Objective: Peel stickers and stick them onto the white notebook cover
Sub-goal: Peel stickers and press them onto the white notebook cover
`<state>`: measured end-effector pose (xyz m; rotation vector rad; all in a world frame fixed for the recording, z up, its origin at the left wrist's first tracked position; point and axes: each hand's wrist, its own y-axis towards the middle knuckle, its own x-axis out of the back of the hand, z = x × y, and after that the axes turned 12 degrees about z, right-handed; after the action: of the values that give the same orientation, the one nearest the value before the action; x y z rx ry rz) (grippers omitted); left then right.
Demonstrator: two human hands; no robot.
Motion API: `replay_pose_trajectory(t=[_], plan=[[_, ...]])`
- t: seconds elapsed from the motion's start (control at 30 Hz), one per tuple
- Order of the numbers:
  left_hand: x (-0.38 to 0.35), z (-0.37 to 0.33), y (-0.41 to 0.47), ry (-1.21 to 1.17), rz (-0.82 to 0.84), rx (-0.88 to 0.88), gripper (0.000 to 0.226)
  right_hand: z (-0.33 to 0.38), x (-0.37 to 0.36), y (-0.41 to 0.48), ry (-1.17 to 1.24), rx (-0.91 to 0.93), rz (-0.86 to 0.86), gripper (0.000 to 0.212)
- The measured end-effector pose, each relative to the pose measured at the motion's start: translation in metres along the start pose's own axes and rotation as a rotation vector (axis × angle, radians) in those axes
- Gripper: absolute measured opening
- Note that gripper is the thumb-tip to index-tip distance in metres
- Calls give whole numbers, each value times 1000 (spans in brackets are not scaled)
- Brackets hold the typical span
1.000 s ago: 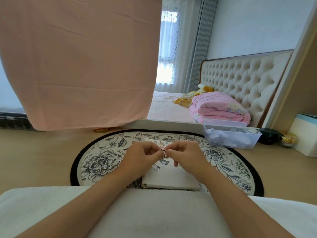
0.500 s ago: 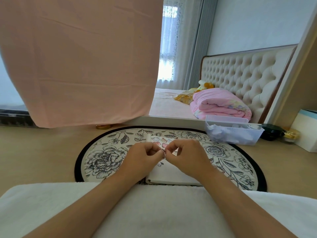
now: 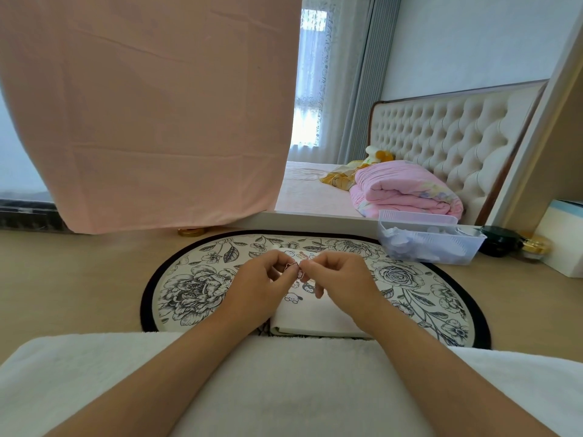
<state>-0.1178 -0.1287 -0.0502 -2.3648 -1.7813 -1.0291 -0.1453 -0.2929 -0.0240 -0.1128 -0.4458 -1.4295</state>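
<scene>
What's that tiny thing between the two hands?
A sticker, pinched by both the left hand and the right hand, just above the white notebook. The head view shows it.

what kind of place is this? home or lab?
Most likely a home bedroom: a bed with a tufted headboard, a folded pink quilt on it, and a curtained window behind. The work happens on a floral rug on the floor.
</scene>
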Motion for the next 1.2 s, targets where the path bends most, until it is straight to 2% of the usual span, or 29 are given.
replay_pose_trajectory(t=[0.07,0.13,0.4,0.57,0.77,1.0,1.2], plan=[[1,0,-1,16,9,-23,11,1,3,-1,138,-84,70,20],[1,1,-1,17,16,-36,10,-1,4,-2,175,-108,112,19],[1,3,1,-117,29,17,10,-6,-1,1,13,-10,58,19],[1,3,1,-109,39,38,12,-6,-4,2,-24,8,32,18],[6,-2,-2,-152,67,37,15,-1,10,-1,150,-100,212,18],[9,-6,-5,-134,160,31,17,4,19,-5,-14,-132,280,15],[9,-5,-5,-94,168,49,19,5,17,-5,-161,-70,240,14]])
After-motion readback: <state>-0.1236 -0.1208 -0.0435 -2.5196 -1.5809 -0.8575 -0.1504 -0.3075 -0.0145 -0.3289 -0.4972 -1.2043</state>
